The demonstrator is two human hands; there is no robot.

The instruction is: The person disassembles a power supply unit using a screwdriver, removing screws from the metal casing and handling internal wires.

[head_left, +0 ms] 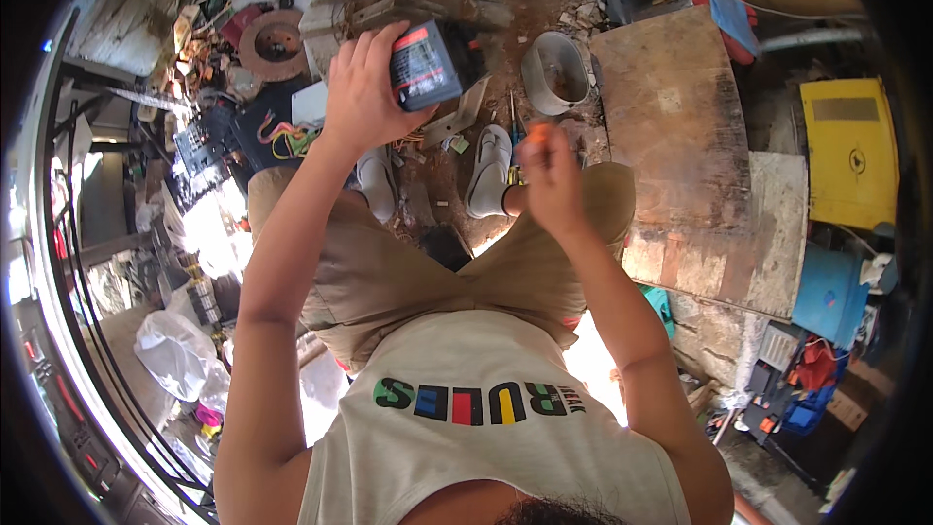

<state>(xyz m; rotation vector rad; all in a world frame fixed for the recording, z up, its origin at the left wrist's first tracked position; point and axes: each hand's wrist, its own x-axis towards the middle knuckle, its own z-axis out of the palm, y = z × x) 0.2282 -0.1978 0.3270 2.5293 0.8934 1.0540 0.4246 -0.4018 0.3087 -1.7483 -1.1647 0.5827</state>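
Left hand (364,87) is wrapped around 1 dark box-shaped unit (428,63) with a red-and-white label, held up above the knees; right hand (552,175) is closed on a small orange-handled tool (537,134), just right of and below the box. The box looks rigid, blocky and probably fairly heavy for 1 hand, with smooth casing, so a full grip across its 2 long sides seems safest. Past the hands lie 2 white sandals (489,167), a grey bowl (556,73), a rusty disc (273,43) and a board (671,107)
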